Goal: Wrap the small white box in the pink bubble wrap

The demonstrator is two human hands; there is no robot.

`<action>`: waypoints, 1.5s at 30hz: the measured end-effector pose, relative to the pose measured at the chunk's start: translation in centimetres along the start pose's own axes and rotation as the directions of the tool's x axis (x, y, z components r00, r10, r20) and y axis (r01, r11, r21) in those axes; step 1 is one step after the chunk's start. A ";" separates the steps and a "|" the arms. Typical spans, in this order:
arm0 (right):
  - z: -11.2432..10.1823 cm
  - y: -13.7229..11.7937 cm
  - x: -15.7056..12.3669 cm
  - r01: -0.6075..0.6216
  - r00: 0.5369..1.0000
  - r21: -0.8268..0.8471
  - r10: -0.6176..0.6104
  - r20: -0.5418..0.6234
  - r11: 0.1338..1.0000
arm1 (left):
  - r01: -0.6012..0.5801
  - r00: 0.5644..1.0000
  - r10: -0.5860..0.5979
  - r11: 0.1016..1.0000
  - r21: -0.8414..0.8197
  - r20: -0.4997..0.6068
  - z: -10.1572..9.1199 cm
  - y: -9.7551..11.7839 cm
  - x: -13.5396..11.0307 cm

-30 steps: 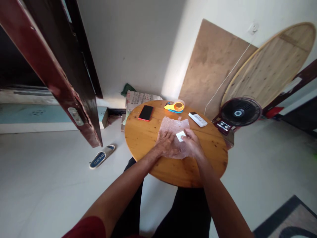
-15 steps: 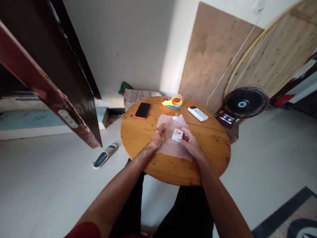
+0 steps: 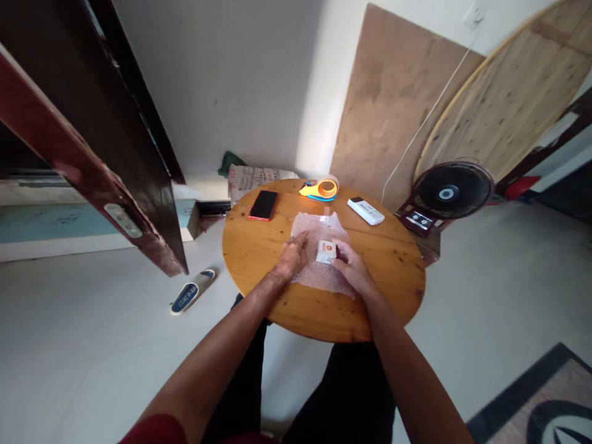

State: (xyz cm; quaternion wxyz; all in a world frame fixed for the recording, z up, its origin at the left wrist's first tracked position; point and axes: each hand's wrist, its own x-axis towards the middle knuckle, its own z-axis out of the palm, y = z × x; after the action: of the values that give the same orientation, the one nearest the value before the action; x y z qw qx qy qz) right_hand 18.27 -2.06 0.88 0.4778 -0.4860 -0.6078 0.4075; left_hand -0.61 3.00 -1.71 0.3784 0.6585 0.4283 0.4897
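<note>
The right hand is partly closed, its thumb at the near right corner and its fingers at the far right edge of a small white cardboard box with red print, holding the box by its right end. The box is over the middle of a sheet of clear, pinkish bubble wrap; whether its whole underside touches the wrap cannot be told.

The left hand is loosely open, fingers slightly bent, and lies on the left edge of the wrap, apart from the box and gripping nothing visible.

The wrap lies on a round, orange-brown wooden table. Beyond it stands a yellow, orange and blue tape dispenser; at far left lies a red-edged black phone, at far right a white oblong device with a dark end.
</note>
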 end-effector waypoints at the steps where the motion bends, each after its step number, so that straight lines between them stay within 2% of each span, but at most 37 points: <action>1: 0.0 0.1 0.0 0.002 1.000 -0.009 -0.002 -0.010 1.000 | -0.003 1.000 0.003 1.000 -0.011 -0.001 0.0 0.1 0.0; 7: 0.0 0.5 0.1 -0.002 1.000 -0.026 0.001 -0.026 1.000 | 0.014 1.000 -0.015 0.997 -0.070 -0.021 0.2 0.4 0.1; 15: -0.2 0.5 0.1 0.012 1.000 0.000 -0.012 0.009 1.000 | -0.013 1.000 0.013 1.000 -0.023 -0.016 0.2 0.2 0.0; 26: 0.2 -0.4 -0.1 -0.007 1.000 0.003 0.007 -0.012 1.000 | -0.080 0.997 0.079 0.991 0.110 0.007 0.5 -0.7 0.0; 30: 0.2 -0.3 -0.2 -0.002 1.000 0.014 0.002 -0.006 1.000 | -0.084 0.996 0.085 0.986 0.147 -0.001 0.2 0.1 -0.1; 33: 0.2 0.0 0.0 -0.010 1.000 0.045 0.011 -0.017 0.999 | -0.099 0.995 0.101 0.971 0.219 0.003 -0.9 1.9 -0.3; 36: 0.0 0.3 0.1 -0.017 0.997 0.077 0.022 -0.068 0.997 | -0.168 0.985 0.136 0.875 0.454 0.101 -2.4 4.4 -1.3; 39: -0.2 0.5 0.3 -0.010 0.989 0.109 0.026 -0.146 0.994 | -0.320 0.941 0.193 0.779 0.539 0.279 -3.6 6.6 -3.6; 42: -0.4 0.7 0.4 0.000 0.973 0.168 0.038 -0.226 0.986 | -0.408 0.897 0.189 0.701 0.585 0.399 -3.6 7.8 -6.0; 45: -0.5 0.7 0.5 -0.018 0.960 0.227 0.081 -0.268 0.974 | -0.420 0.890 0.159 0.652 0.632 0.428 -2.9 8.2 -7.5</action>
State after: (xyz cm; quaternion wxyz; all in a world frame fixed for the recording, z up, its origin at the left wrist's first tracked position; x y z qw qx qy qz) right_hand 18.88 -1.36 0.42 0.5985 -0.4965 -0.4737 0.4134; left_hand -2.98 -6.66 4.06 0.0778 0.8859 0.3998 0.2219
